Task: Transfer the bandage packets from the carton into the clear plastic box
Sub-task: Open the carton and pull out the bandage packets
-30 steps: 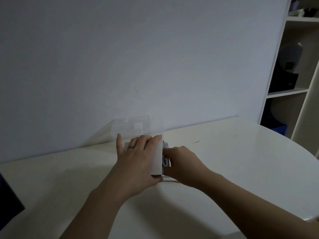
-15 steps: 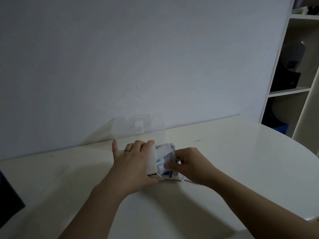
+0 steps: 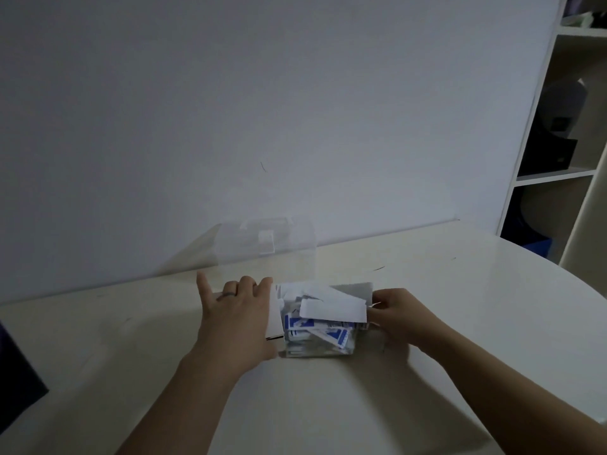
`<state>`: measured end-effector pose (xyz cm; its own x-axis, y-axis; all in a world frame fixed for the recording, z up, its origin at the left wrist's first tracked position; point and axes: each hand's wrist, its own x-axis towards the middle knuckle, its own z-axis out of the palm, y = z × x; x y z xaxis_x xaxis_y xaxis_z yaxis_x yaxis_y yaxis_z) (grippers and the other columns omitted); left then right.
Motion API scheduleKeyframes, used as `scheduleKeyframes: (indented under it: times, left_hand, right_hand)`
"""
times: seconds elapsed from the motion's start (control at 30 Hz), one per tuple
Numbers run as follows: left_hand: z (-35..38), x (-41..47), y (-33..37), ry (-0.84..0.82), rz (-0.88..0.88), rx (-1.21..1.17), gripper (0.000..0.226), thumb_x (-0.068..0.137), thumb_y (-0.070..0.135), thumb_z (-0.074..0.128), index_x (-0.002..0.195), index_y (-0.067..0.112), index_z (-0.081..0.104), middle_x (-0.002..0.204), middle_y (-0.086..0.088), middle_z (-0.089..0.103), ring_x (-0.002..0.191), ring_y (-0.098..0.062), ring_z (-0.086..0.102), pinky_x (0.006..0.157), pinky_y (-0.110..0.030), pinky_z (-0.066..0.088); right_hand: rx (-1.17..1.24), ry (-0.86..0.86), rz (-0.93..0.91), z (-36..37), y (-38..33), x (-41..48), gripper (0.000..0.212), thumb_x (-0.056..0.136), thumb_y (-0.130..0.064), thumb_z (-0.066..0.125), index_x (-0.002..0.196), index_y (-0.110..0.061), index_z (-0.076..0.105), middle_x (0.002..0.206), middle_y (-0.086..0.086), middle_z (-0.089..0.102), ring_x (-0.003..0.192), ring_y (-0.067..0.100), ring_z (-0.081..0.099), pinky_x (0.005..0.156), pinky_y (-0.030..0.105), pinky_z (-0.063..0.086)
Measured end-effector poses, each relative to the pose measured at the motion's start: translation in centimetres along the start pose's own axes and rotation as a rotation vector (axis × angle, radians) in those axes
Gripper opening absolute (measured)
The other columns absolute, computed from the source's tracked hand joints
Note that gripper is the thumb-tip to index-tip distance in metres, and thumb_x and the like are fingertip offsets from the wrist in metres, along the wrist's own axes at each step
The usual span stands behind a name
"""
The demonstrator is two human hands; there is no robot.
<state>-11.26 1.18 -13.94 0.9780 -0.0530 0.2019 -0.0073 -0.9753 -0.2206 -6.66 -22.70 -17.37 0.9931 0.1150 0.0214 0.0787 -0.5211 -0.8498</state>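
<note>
Right hand (image 3: 399,315) has drawn white flap (image 3: 331,311) rightward from carton (image 3: 275,318), baring blue-and-white packets (image 3: 317,331).

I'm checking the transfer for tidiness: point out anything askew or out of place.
The bandage packets lie jumbled at crossed angles in the clear plastic box, and a white paper sheet lies skewed across its top, its edge beside the right hand. No packet shows on the table.
</note>
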Motion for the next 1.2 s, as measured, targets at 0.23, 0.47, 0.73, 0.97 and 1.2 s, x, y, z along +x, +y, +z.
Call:
scheduleKeyframes:
  times: [0.23, 0.47, 0.73, 0.97, 1.2]
  left_hand:
    - [0.0, 0.1, -0.5, 0.016, -0.057, 0.034, 0.100, 0.071, 0.064, 0.060, 0.147, 0.023, 0.008, 0.138, 0.001, 0.034, 0.130, -0.021, 0.036, 0.108, -0.065, -0.001]
    - [0.1, 0.2, -2.0, 0.039, -0.100, 0.048, 0.095, 0.070, 0.063, 0.060, 0.143, 0.025, 0.013, 0.133, 0.001, 0.038, 0.126, -0.020, 0.040, 0.107, -0.066, 0.002]
    - [-0.6, 0.3, -2.2, 0.035, -0.069, -0.007, 0.104, 0.068, 0.066, 0.062, 0.146, 0.026, 0.006, 0.140, 0.003, 0.031, 0.132, -0.018, 0.034, 0.107, -0.067, 0.000]
    - [-0.7, 0.3, -1.8, 0.081, 0.008, -0.145, 0.104, 0.066, 0.067, 0.063, 0.145, 0.032, 0.004, 0.141, 0.009, 0.026, 0.135, -0.015, 0.028, 0.108, -0.065, -0.006]
    - [-1.6, 0.2, -0.8, 0.136, 0.109, -0.279, 0.108, 0.066, 0.071, 0.062, 0.146, 0.035, -0.001, 0.143, 0.015, 0.018, 0.137, -0.011, 0.024, 0.112, -0.060, -0.004]
  right_hand:
    - [-0.213, 0.153, 0.013, -0.2, -0.3, -0.2, 0.038, 0.081, -0.023, 0.067, 0.117, -0.021, 0.053, 0.098, -0.003, 0.059, 0.077, 0.010, 0.057, 0.060, 0.019, 0.044]
    - [-0.573, 0.052, -0.573, 3.5, -3.5, -4.0, 0.049, 0.086, -0.055, 0.052, 0.132, -0.041, 0.043, 0.144, -0.010, 0.033, 0.127, 0.010, 0.034, 0.112, 0.033, 0.025]
    - [-0.970, -0.164, -0.682, 5.6, -0.8, -2.1, 0.054, 0.092, -0.064, 0.022, 0.126, -0.036, 0.052, 0.137, 0.001, 0.051, 0.125, 0.024, 0.048, 0.104, 0.040, 0.035]
    - [-1.011, -0.154, -0.619, 1.3, 1.0, -0.3, 0.045, 0.091, -0.050, 0.035, 0.130, -0.033, 0.051, 0.141, 0.000, 0.048, 0.129, 0.025, 0.045, 0.107, 0.041, 0.032]
    - [-0.595, 0.074, -0.653, 0.3, -2.9, -1.2, 0.051, 0.092, -0.054, 0.040, 0.139, -0.033, 0.041, 0.143, -0.011, 0.043, 0.130, 0.007, 0.034, 0.111, 0.027, 0.024]
